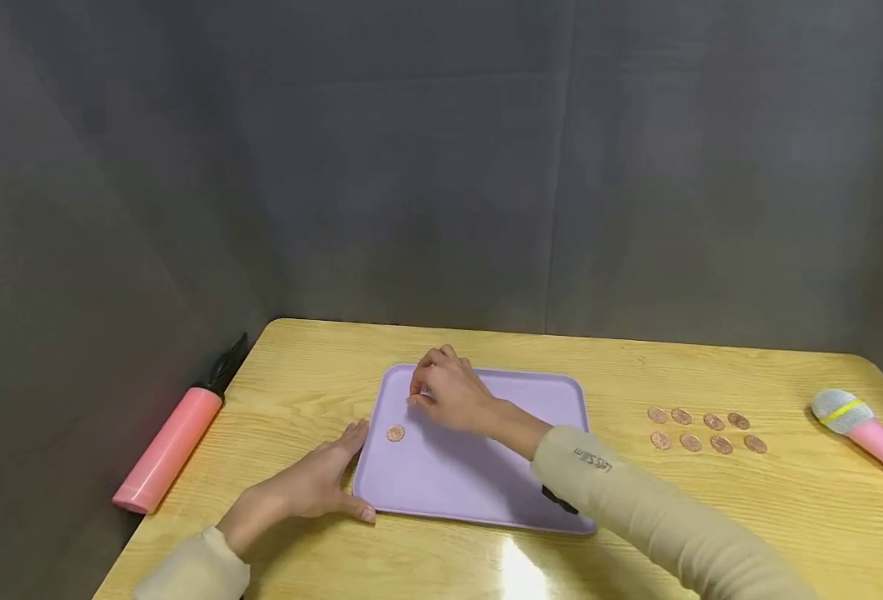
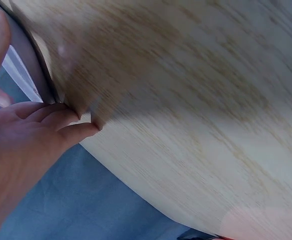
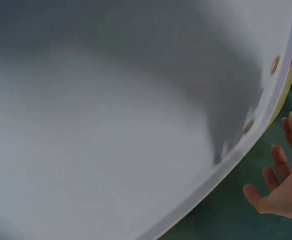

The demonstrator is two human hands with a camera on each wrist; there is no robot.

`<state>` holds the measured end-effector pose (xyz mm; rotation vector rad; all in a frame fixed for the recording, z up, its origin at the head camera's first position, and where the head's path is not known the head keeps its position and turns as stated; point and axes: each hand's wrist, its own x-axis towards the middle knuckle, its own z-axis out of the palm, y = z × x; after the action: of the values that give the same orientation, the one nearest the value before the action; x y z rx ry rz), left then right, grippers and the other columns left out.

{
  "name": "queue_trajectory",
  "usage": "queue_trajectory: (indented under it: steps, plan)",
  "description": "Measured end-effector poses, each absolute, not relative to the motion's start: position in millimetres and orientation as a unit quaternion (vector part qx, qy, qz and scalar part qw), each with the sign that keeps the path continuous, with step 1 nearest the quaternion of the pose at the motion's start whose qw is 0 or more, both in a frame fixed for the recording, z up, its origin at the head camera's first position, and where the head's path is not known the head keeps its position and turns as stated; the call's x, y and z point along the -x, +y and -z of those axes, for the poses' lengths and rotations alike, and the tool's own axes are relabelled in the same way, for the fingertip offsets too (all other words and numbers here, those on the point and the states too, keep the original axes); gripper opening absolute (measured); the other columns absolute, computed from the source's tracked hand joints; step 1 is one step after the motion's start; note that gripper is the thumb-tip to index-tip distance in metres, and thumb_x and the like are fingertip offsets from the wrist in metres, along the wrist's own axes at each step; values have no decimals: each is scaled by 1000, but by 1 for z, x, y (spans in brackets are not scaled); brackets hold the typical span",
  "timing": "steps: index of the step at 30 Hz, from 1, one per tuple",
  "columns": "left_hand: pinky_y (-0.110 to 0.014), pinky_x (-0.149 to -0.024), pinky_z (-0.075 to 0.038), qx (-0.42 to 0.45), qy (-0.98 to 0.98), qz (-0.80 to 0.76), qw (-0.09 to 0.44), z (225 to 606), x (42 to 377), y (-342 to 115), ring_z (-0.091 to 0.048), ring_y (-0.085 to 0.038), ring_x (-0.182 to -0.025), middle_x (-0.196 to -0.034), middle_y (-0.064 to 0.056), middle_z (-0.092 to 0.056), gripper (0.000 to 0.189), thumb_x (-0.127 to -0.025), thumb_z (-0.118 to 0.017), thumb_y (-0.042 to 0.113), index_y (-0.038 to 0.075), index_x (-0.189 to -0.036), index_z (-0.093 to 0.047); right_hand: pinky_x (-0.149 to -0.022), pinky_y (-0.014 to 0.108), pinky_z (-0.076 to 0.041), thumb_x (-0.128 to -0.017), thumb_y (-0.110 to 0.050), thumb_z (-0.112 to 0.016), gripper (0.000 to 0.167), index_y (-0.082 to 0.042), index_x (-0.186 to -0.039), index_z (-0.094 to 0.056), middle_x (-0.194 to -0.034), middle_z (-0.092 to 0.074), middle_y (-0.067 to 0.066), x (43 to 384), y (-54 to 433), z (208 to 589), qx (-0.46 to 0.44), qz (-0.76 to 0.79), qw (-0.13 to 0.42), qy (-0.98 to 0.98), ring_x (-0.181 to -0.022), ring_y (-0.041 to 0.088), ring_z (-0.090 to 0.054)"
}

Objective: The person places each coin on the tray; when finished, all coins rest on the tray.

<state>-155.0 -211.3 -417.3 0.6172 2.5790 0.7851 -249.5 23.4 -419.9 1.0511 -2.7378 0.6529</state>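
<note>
A lilac tray (image 1: 456, 492) lies on the table. My left hand (image 1: 317, 479) touches its left side, fingers stretched along the edge and thumb by the near corner. Over the tray's far left part hovers my right hand (image 1: 452, 392). Its fingers are loosely bent and spread in the right wrist view, with nothing seen between them. One copper-coloured coin (image 1: 396, 433) lies near the tray's left edge. The right wrist view shows a second coin (image 3: 249, 126) lying flat near the rim; in the head view the right hand mostly hides it.
Two rows of copper-coloured coins (image 1: 690, 442) lie on the table (image 1: 621, 358) right of the tray. Farther right is a pink toy microphone (image 1: 872, 433). A pink hand pump (image 1: 172, 450) with a black end lies along the left edge. Dark cloth (image 1: 411, 167) hangs behind.
</note>
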Motion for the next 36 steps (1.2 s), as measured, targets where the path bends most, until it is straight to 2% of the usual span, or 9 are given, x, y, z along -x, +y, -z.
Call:
queue_trajectory:
  steps: [7,13,17,21,24,31,36]
  plan:
    - [-61,-114,-14,-221,918,-281,173,420,155,-210,-14,-43,-144,-155,-31,-14,123,-67,-85,44,-13,-149,-14,-73,37,-49,-87,-11,-73,5,-11,-82,-74,-82,-68,-3,250,137,414,-346,-273,107,-891,-81,23,-61]
    - [-61,-114,-13,-228,916,-281,174,417,157,-211,-12,-42,-145,-156,-31,-13,123,-68,-84,46,-14,-149,-13,-73,44,-53,-87,-13,-74,4,-9,-87,-73,-89,-72,1,240,239,411,-261,-287,92,-917,-84,24,-65]
    - [-62,-114,-12,-220,917,-285,171,419,157,-212,-11,-42,-145,-156,-31,-13,123,-68,-85,44,-14,-149,-13,-67,37,-52,-86,-15,-75,7,-10,-91,-73,-88,-71,0,233,283,413,-237,-265,59,-933,-78,20,-63]
    - [-62,-114,-11,-223,916,-284,174,423,155,-212,-11,-41,-145,-156,-30,-12,122,-68,-84,44,-13,-149,-13,-59,27,-47,-85,-17,-76,12,-11,-94,-73,-80,-69,-7,224,309,420,-229,-259,-15,-938,-65,10,-59]
    - [-62,-114,-12,-228,916,-281,174,423,157,-213,-11,-41,-145,-156,-30,-12,122,-69,-84,45,-13,-149,-13,-62,27,-48,-84,-18,-77,14,-11,-94,-71,-76,-66,-11,224,320,427,-231,-246,-44,-940,-62,5,-58]
    - [-61,-114,-11,-223,916,-287,171,422,157,-211,-11,-40,-145,-156,-30,-13,121,-69,-85,43,-13,-150,-13,-59,25,-47,-81,-13,-79,13,-14,-87,-67,-74,-64,-11,230,327,434,-244,-238,-25,-940,-62,3,-54]
    - [-61,-114,-10,-215,917,-287,174,423,154,-213,-11,-40,-146,-157,-29,-13,122,-68,-85,44,-12,-150,-13,-60,25,-48,-80,-18,-81,15,-14,-87,-68,-73,-65,-13,230,327,434,-252,-241,-33,-936,-63,1,-56]
